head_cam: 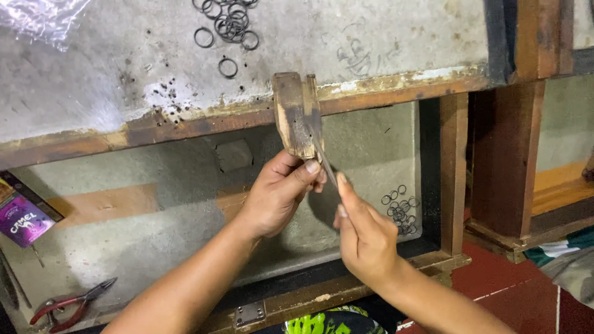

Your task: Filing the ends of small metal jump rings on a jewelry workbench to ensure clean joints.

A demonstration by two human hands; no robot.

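A worn wooden bench peg juts out from the front edge of the workbench. My left hand is pressed up against the underside of the peg, fingers pinched together; whatever small piece it holds is hidden. My right hand grips a thin metal file, whose blade slants up to the peg's lower tip beside my left thumb.
Several metal rings lie on the bench top. More rings sit in the grey drawer tray below. Red-handled pliers lie at the tray's lower left, near a purple packet. A wooden post stands at right.
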